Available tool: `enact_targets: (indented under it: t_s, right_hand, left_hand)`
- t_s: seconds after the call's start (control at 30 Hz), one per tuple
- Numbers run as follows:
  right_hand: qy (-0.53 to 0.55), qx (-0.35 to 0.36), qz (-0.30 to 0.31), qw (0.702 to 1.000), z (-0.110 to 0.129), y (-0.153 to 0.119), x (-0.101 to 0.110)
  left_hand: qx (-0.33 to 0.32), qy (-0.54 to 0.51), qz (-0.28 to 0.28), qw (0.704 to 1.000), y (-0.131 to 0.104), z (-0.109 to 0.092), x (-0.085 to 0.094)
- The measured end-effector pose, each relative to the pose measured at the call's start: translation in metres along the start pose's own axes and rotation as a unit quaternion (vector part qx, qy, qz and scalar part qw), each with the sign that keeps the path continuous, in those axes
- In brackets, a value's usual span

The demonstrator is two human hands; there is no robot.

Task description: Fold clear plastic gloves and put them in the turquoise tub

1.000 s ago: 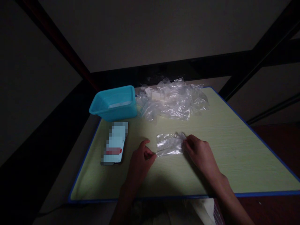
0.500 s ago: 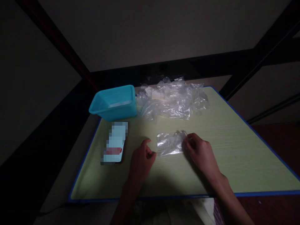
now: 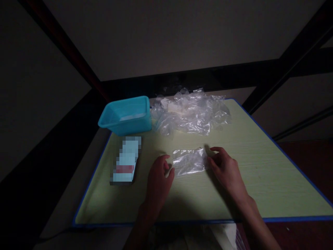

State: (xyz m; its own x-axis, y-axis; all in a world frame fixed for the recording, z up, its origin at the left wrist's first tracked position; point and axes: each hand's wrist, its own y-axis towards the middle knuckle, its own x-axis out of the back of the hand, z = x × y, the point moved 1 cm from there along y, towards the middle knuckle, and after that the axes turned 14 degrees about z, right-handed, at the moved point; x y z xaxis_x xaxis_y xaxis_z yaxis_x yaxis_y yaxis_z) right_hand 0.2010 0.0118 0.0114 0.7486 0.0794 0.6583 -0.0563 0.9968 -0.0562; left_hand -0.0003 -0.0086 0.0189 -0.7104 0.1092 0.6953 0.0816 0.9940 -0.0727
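Observation:
A small clear plastic bag (image 3: pixel 189 161) lies flat on the table between my two hands, its surface creased and shiny. My left hand (image 3: pixel 160 177) is at the bag's left edge, with thumb and index finger parted and nothing between them. At the right edge is my right hand (image 3: pixel 225 171), its index finger raised apart from the thumb. That thumb is close to the bag's edge; whether it touches the plastic I cannot tell.
Behind the bag is a loose heap of clear plastic bags (image 3: pixel 195 113). A turquoise plastic basket (image 3: pixel 134 125) stands at the back left of the pale green table (image 3: pixel 265 173), which has a blue edge. Nearer on the left lies a phone (image 3: pixel 127 159), its screen lit and blurred.
My right thumb and index finger have parted from their pinch at the bag's right edge. The gap between my left thumb and index finger has widened. The bag stays between the hands.

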Motion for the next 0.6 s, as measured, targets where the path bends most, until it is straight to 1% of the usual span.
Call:
enact_targets:
  t_s: [0.03, 0.07, 0.1, 0.13, 0.17, 0.27, 0.37, 0.43, 0.5, 0.6]
  right_hand:
    - [-0.007, -0.002, -0.001, 1.000, 0.000, 0.000, 0.000]
    - [-0.012, -0.002, -0.003, 1.000, 0.001, 0.000, 0.000]
    - [-0.016, -0.001, -0.004, 1.000, 0.001, 0.000, 0.000]
    - [-0.019, 0.001, -0.006, 1.000, 0.001, 0.000, 0.000]
    - [-0.020, 0.005, -0.007, 1.000, 0.001, 0.000, 0.000]
    - [-0.016, 0.018, -0.009, 1.000, 0.001, 0.001, 0.000]
    - [-0.002, 0.022, -0.012, 1.000, 0.001, 0.001, -0.001]
    - [0.012, 0.021, -0.008, 1.000, 0.000, 0.001, -0.001]
    - [0.036, 0.021, 0.003, 0.999, -0.002, 0.001, 0.001]
    - [0.108, 0.021, 0.027, 0.994, -0.008, 0.002, 0.006]
  left_hand:
    - [-0.030, 0.006, -0.014, 0.999, 0.000, -0.006, -0.003]
    - [-0.065, 0.014, -0.016, 0.998, 0.000, -0.012, -0.006]
    - [-0.104, 0.026, -0.005, 0.994, 0.001, -0.018, -0.010]
    - [-0.142, 0.044, 0.017, 0.989, 0.002, -0.024, -0.014]
    - [-0.180, 0.071, 0.052, 0.980, 0.003, -0.030, -0.017]
    - [-0.260, 0.180, 0.147, 0.937, 0.011, -0.039, -0.026]
    - [-0.303, 0.289, 0.201, 0.886, 0.022, -0.039, -0.030]
    - [-0.314, 0.340, 0.217, 0.859, 0.027, -0.036, -0.032]
    - [-0.315, 0.363, 0.224, 0.848, 0.031, -0.033, -0.035]
    - [-0.317, 0.362, 0.229, 0.846, 0.032, -0.028, -0.039]
